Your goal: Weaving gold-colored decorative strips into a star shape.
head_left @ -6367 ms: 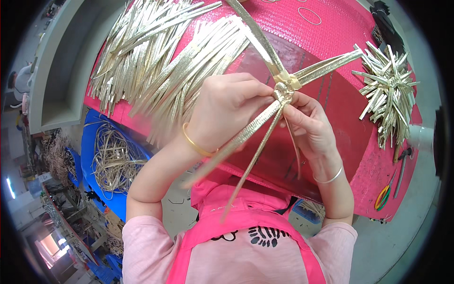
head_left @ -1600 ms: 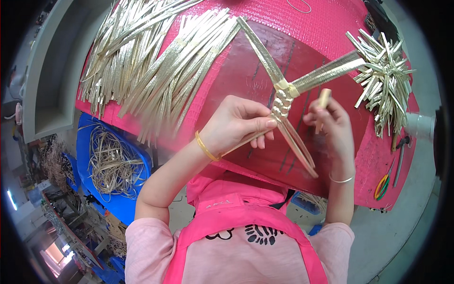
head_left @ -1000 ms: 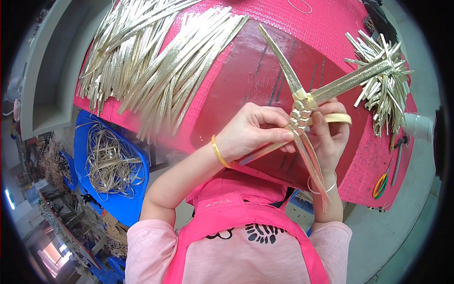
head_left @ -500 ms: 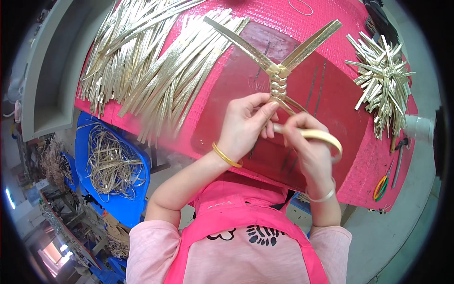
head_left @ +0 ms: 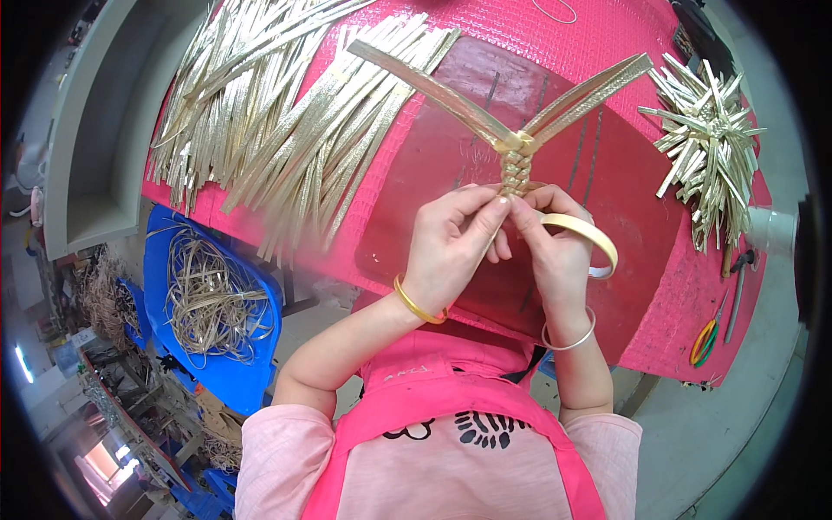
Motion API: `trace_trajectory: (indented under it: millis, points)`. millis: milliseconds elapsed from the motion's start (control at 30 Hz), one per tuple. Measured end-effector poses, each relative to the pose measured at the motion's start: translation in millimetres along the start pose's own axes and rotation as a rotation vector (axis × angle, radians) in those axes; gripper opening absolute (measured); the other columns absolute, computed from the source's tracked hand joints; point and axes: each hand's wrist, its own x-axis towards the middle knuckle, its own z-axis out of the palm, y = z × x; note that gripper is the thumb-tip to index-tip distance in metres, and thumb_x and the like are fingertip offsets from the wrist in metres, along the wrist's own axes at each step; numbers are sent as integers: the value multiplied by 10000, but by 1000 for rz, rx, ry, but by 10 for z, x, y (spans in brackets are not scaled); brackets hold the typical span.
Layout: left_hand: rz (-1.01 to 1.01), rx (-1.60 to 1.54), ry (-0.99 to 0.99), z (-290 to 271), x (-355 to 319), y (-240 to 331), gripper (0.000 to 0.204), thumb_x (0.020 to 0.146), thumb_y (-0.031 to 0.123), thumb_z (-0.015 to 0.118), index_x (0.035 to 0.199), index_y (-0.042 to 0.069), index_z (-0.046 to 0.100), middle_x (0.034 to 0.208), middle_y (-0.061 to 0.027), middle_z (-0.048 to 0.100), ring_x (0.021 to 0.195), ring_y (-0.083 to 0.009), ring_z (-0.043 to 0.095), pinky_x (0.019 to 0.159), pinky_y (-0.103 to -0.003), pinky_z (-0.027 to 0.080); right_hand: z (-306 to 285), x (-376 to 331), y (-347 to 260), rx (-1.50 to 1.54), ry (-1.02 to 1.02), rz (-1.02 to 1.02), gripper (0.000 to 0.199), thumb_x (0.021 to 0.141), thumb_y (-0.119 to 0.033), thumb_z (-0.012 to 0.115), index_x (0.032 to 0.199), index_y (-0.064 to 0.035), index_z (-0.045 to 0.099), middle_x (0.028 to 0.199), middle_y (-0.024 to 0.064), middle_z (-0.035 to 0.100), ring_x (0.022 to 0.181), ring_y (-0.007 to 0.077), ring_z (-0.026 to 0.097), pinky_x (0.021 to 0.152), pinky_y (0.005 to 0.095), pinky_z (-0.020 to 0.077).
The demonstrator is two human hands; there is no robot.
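Both hands meet over the dark red board in the middle of the pink table, pinching the lower end of a small braided straw piece. The left hand is closed on the braid's bottom with thumb and forefinger, apparently to keep the last crossing from slipping. The right hand grips just beside it and also holds a strip bent into a curved loop swinging out to the right, likely kept slack so it can fold over the plait. Two long flat arms fan out from the top of the braid toward the far side, forming a V held above the board. Far left on the table lies a broad spread of loose golden strips, within reach as stock. At the far right sits a spiky heap of short cut pieces, with scissors near the table's right edge. Below left, a blue bin holds tangled thin fibre.
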Motion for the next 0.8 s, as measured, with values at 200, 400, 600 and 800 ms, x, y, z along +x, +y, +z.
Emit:
trace_trajectory:
  millis: [200,400,600,800]
  points:
    - [-187,-460,-116,-63,89,83,259,835,125,459,1047,-25,468,639,-84,538,416,-94,482,366,-170,367,-29,-160,148,287,103,90,110,770,-66,557,840,18,562,716,31,564,662,64,510,587,172,398]
    - [-395,-352,-445,-208,182,282,589,776,61,531,1258,51,193,684,-119,526,441,-105,482,339,-203,369,17,-125,193,709,51,148,86,750,-37,557,819,13,548,771,38,573,687,77,513,636,184,405]
    - [87,183,-105,-65,-55,327,212,750,19,556,955,-35,542,800,-64,564,757,-133,550,670,-236,458,41,-128,73,379,36,-64,130,754,-40,558,868,10,524,783,43,574,694,88,520,652,197,415]
    - [-393,-650,-297,-108,61,163,226,785,53,510,997,-24,498,754,-80,565,568,-129,537,487,-211,438,47,-233,169,318,170,-267,216,747,-39,571,948,3,504,866,57,565,790,110,520,715,233,407]
